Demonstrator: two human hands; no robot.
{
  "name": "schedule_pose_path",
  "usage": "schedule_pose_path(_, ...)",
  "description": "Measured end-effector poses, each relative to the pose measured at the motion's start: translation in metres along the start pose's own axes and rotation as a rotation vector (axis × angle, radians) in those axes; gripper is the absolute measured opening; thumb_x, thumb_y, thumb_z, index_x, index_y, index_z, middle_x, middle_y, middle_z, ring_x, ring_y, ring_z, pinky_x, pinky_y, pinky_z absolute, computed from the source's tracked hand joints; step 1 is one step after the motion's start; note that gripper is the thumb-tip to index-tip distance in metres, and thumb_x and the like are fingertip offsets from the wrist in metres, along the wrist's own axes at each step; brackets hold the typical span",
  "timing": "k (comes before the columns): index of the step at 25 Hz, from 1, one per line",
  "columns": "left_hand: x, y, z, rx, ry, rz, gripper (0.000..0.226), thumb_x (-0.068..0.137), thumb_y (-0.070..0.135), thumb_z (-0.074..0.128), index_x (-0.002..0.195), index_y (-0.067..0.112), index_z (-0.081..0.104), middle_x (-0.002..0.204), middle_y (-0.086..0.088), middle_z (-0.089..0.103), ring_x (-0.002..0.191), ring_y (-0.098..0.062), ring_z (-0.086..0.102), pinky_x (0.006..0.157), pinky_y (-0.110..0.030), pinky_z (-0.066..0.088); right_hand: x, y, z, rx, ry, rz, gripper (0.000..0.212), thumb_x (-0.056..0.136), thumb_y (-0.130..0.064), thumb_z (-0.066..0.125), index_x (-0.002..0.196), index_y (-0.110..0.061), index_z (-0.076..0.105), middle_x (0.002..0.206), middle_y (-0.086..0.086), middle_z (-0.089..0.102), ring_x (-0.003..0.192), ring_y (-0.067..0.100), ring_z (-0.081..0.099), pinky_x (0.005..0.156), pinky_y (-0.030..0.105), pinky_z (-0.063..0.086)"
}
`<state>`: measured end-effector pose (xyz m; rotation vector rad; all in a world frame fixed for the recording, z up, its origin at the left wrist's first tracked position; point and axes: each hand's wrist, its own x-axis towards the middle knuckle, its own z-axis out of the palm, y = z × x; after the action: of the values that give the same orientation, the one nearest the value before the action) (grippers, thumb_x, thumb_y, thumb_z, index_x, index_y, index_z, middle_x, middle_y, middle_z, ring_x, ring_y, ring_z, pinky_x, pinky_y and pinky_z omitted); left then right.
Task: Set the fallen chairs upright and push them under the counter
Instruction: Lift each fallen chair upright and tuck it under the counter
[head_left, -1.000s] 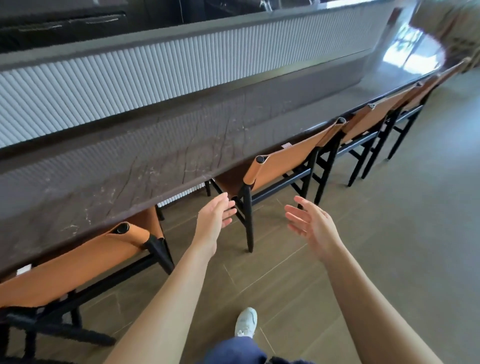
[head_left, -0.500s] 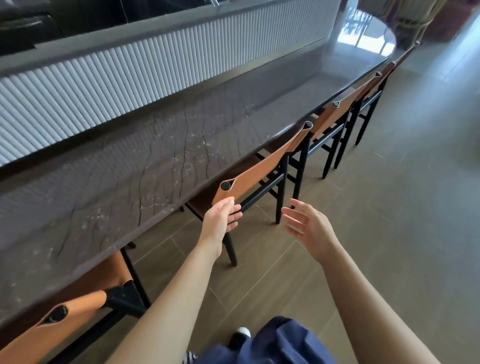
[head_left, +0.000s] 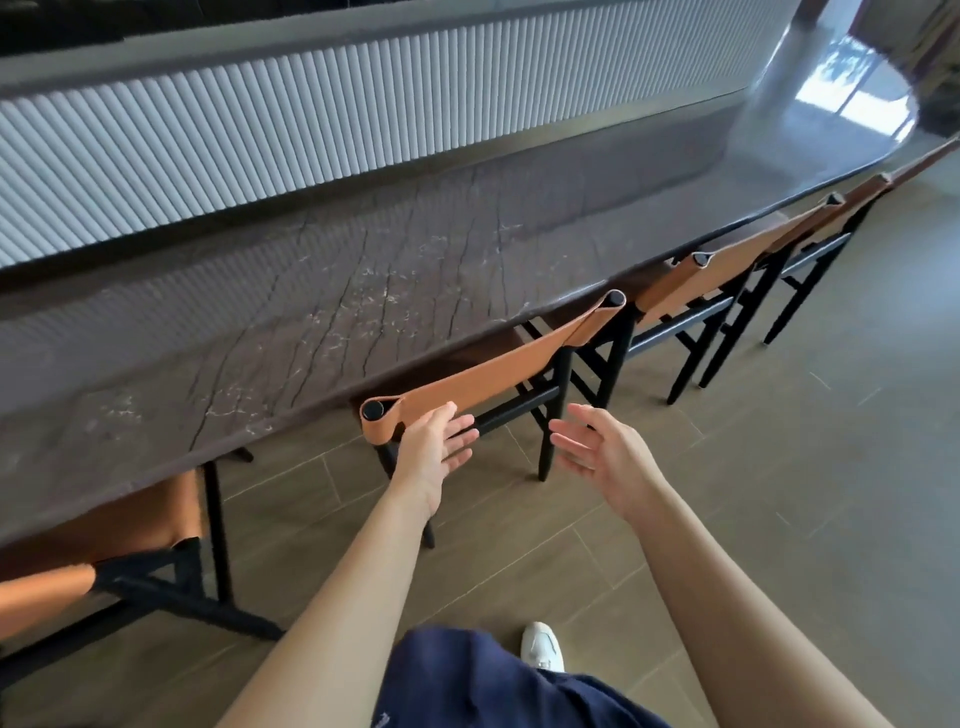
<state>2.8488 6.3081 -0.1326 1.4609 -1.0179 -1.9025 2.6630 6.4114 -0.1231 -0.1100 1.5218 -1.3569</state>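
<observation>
Chairs (head_left: 493, 379) could be skewed or knocked against the counter (head_left: 311, 291) if pushed off-centre, since the left hand (head_left: 434, 449) and right hand (head_left: 602, 457) were held with fingers straight and nothing grasped. Tan sling backs on black frames were seen upright, tucked along the counter's edge, the nearest just before the hands.

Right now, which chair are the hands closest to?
The chair straight ahead, second from the left: the left hand is by its left end and the right hand hovers behind it. The other chairs stand off to either side.
</observation>
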Motion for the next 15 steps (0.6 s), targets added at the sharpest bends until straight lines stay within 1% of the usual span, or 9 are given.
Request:
schedule_pose_path(3, 0.004, -0.003, 0.017, -0.177, 0.096, -0.053, 0.04, 0.098, 0.033, 0.051, 0.133, 0.014, 0.052, 0.107, 0.0, 0.071, 0.095, -0.018, 0.07, 0.074, -0.031, 0.057, 0.023, -0.018, -0.011, -0.036, -0.062, 0.055, 0.028, 0.094, -0.026, 0.06, 0.12, -0.015, 0.064, 0.103, 0.006, 0.076, 0.105, 0.024, 0.068, 0.079, 0.036, 0.057)
schedule_pose_path(5, 0.006, -0.003, 0.02, -0.278, 0.126, -0.103, 0.044, 0.098, 0.033, 0.052, 0.136, 0.013, 0.049, 0.11, -0.004, 0.069, 0.096, -0.021, 0.069, 0.073, -0.033, 0.056, 0.034, -0.023, -0.012, -0.035, -0.081, 0.09, 0.029, 0.095, -0.027, 0.058, 0.121, -0.014, 0.063, 0.102, 0.007, 0.076, 0.105, 0.025, 0.068, 0.08, 0.038, 0.056)
schedule_pose_path(7, 0.012, 0.0, 0.02, -0.392, 0.146, -0.147, 0.05, 0.097, 0.034, 0.053, 0.14, 0.011, 0.042, 0.116, -0.009, 0.065, 0.1, -0.025, 0.067, 0.077, -0.038, 0.057, 0.044, -0.026, -0.007, -0.028, -0.116, 0.122, 0.03, 0.097, -0.028, 0.056, 0.122, -0.014, 0.061, 0.103, 0.008, 0.075, 0.105, 0.025, 0.068, 0.078, 0.038, 0.056)
schedule_pose_path(10, 0.025, 0.01, 0.019, -0.55, 0.168, -0.198, 0.061, 0.096, 0.034, 0.055, 0.147, 0.012, 0.031, 0.128, -0.017, 0.057, 0.108, -0.032, 0.062, 0.089, -0.047, 0.053, 0.06, -0.032, 0.004, -0.019, -0.128, 0.147, 0.033, 0.099, -0.028, 0.053, 0.128, -0.013, 0.056, 0.107, 0.011, 0.074, 0.105, 0.026, 0.067, 0.075, 0.038, 0.056)
schedule_pose_path(12, 0.036, 0.017, 0.018, -0.585, 0.196, -0.217, 0.061, 0.095, 0.033, 0.057, 0.147, 0.015, 0.031, 0.136, -0.019, 0.051, 0.113, -0.036, 0.059, 0.09, -0.05, 0.052, 0.068, -0.035, 0.013, 0.024, -0.128, 0.164, 0.038, 0.1, -0.029, 0.051, 0.134, -0.014, 0.049, 0.112, 0.013, 0.071, 0.107, 0.027, 0.067, 0.075, 0.039, 0.055)
schedule_pose_path(15, 0.05, 0.027, 0.019, -0.647, 0.231, -0.241, 0.059, 0.095, 0.032, 0.058, 0.144, 0.014, 0.032, 0.14, -0.021, 0.045, 0.117, -0.04, 0.055, 0.089, -0.052, 0.051, 0.08, -0.041, 0.023, 0.06, -0.143, 0.192, 0.046, 0.101, -0.031, 0.049, 0.143, -0.015, 0.04, 0.121, 0.016, 0.065, 0.111, 0.029, 0.063, 0.075, 0.039, 0.054)
